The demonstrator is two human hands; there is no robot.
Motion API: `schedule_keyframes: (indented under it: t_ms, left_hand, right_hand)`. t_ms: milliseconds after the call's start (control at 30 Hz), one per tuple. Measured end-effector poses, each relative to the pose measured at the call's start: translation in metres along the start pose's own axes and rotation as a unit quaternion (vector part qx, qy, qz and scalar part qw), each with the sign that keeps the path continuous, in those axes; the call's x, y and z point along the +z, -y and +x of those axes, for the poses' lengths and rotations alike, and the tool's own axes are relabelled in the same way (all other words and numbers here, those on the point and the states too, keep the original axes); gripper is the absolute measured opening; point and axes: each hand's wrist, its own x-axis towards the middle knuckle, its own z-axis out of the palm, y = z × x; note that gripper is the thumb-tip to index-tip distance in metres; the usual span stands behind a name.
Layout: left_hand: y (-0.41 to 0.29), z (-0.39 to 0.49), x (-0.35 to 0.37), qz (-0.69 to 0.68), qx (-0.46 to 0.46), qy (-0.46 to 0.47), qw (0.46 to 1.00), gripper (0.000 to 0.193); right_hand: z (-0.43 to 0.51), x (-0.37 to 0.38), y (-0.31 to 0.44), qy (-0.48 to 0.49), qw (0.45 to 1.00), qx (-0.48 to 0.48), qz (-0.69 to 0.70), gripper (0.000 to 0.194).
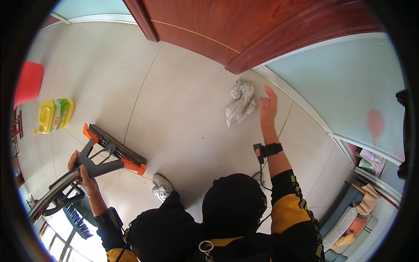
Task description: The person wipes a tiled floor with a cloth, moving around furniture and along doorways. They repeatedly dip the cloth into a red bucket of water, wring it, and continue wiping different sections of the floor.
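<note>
My left hand [85, 178] grips a sponge mop [101, 163] where its metal pole meets the grey forked neck. The mop's head, a dark sponge strip with orange end pieces, is raised at the left. My right hand [269, 108] reaches forward over the floor with its fingers apart and holds nothing. Just left of it, a crumpled, stained whitish rag [242, 103] lies on the tiles by the corner of a wooden cabinet or door panel. Whether my right fingers touch the rag is not clear; a narrow gap shows between them.
A yellow pump jug [56, 115] and a red bucket [31, 80] stand at far left. A dark-bristled brush [78, 221] is below my left hand. Reddish wooden panelling [203, 29] borders the front, frosted glass [340, 85] the right. A cushioned sofa [352, 219] is at lower right.
</note>
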Motion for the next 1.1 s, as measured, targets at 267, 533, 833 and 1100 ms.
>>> schedule_keyframes:
  t_ms: [267, 533, 833, 1100]
  left_hand:
    - [-0.002, -0.002, -0.006, 0.02, 0.0, 0.003, 1.0, 0.04]
    - [0.001, -0.003, -0.01, 0.018, 0.004, -0.013, 1.0, 0.04]
    - [0.0, -0.002, -0.011, 0.058, 0.042, -0.007, 0.997, 0.04]
    - [0.007, -0.003, -0.02, 0.038, 0.047, 0.0, 0.998, 0.042]
  right_hand:
    - [0.002, 0.096, 0.026, 0.029, 0.961, -0.19, -0.2, 0.03]
    - [0.043, 0.203, 0.063, 0.084, 0.93, -0.231, -0.274, 0.028]
    - [0.081, 0.326, 0.121, 0.119, 0.932, -0.211, -0.269, 0.031]
    - [0.073, 0.343, 0.141, 0.159, 0.92, -0.208, -0.293, 0.032]
